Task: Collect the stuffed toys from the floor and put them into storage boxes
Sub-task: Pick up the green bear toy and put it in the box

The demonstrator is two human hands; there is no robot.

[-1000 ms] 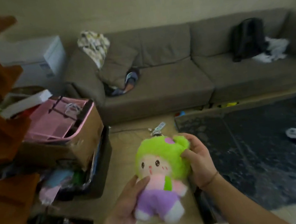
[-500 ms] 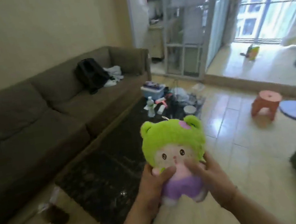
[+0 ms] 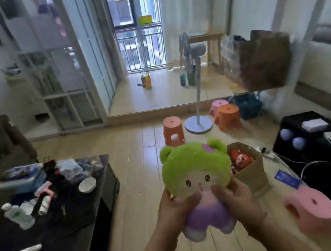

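— Fingers [image 3: 185, 201] of both hands curl round the stuffed toy [image 3: 198, 182], lower centre of the frame, thumbs pressed into its chest?

— Yes. Largest first: the dark table [image 3: 47, 231] fills the lower left. A cardboard box [image 3: 251, 171] stands on the floor just right of the toy, something red inside. Left hand [image 3: 174, 210] and right hand [image 3: 241, 203] grip the toy's sides, face upright.
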